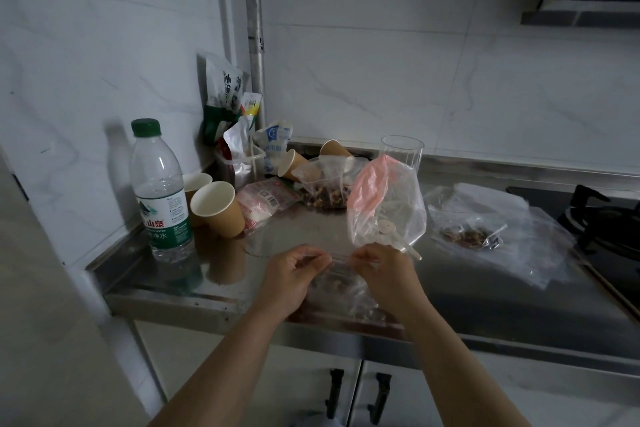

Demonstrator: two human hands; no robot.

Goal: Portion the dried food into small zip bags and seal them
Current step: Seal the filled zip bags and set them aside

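hands pinching zip strip of small bag (341, 284) at counter edge: left hand (292, 269), right hand (379, 265). one filled bag (467, 236) lying aside right; big source bag (323, 189) behind, more portions likely left.

Left hand (293, 267) and right hand (379, 263) pinch a small zip bag's (341, 282) top edge above the steel counter (467, 291).

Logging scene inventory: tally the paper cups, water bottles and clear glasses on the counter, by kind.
Paper cups: 4 (two upright, two tipped over)
Water bottle: 1
Clear glass: 1
Total: 6
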